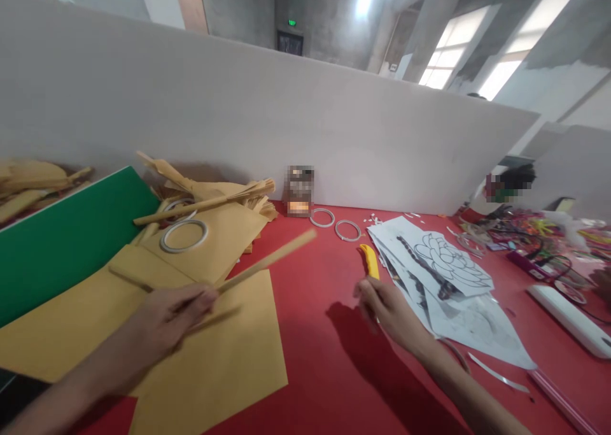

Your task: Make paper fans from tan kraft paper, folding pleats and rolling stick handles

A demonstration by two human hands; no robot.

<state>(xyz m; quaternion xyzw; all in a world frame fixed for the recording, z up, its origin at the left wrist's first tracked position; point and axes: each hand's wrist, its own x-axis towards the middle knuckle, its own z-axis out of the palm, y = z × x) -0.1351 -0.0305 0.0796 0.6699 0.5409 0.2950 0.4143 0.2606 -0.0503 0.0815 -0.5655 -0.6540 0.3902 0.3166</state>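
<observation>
Between the fingers of my left hand [176, 314] is a narrow folded strip of brown kraft paper [272, 258], raised and pointing up to the right. Below that hand lie flat sheets of the same brown paper [238, 371]. My right hand [382, 304] is closed around what looks like a yellow utility knife [370, 261]; its handle sticks out above the fist and its lower end is mostly hidden. That hand hovers over the red tabletop [315, 307], left of a stack of printed line drawings [449, 263].
Rolls of tape [184, 236] rest on a brown paper pile at the left, beside a green board [71, 250]. Two more rings [348, 230] lie near the white partition [334, 129]. Cables and a white bar-shaped object [570, 320] are at the right.
</observation>
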